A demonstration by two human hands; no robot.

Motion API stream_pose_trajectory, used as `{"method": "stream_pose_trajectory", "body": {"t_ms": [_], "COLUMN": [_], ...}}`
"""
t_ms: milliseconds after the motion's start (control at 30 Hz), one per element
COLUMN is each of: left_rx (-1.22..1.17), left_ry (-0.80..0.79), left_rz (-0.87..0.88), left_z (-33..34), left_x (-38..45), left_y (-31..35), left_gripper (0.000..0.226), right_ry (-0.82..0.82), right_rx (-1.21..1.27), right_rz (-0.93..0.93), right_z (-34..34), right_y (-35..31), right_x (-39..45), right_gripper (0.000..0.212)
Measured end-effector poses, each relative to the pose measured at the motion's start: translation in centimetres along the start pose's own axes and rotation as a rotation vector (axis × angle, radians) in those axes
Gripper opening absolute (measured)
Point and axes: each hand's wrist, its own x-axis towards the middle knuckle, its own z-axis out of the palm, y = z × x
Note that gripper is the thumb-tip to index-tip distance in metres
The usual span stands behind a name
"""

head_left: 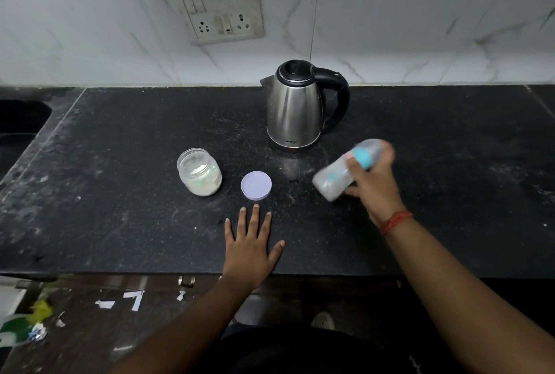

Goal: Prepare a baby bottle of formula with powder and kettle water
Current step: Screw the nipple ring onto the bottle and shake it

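Note:
My right hand (374, 186) grips a clear baby bottle (335, 180) with a teal collar, held tilted above the counter with its base toward the left; the bottle is motion-blurred. My left hand (250, 246) lies flat on the black counter (120, 223), fingers spread, holding nothing. An open glass jar of white powder (199, 176) stands left of centre. Its lilac lid (256, 185) lies beside it, just beyond my left fingertips. A steel kettle (294, 106) with a black handle and closed lid stands behind them.
A socket and switch panel (219, 7) is on the tiled wall above the kettle. A dark sink (18, 121) cuts into the counter at the far left. Paper scraps and litter (27, 325) lie on the floor below the counter edge.

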Motion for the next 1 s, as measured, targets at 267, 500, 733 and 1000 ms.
{"method": "stream_pose_trajectory", "body": {"t_ms": [267, 500, 733, 1000], "left_rx": [0.001, 0.005, -0.004, 0.003], "left_ry": [-0.006, -0.007, 0.003, 0.002], "left_rz": [0.0, -0.001, 0.001, 0.002], "left_z": [0.1, 0.1, 0.1, 0.1], "left_x": [0.0, 0.0, 0.0, 0.0], "left_y": [-0.1, 0.0, 0.0, 0.0], "left_gripper": [0.081, 0.081, 0.081, 0.081], "right_ry": [-0.074, -0.073, -0.031, -0.083], "right_rx": [-0.03, -0.022, 0.036, -0.014], "right_rz": [0.051, 0.038, 0.04, 0.021], "right_z": [0.5, 0.2, 0.6, 0.2], "right_y": [1.5, 1.3, 1.3, 1.3], "right_x": [-0.6, -0.4, -0.7, -0.9], "right_gripper": [0.058, 0.059, 0.053, 0.057]}}
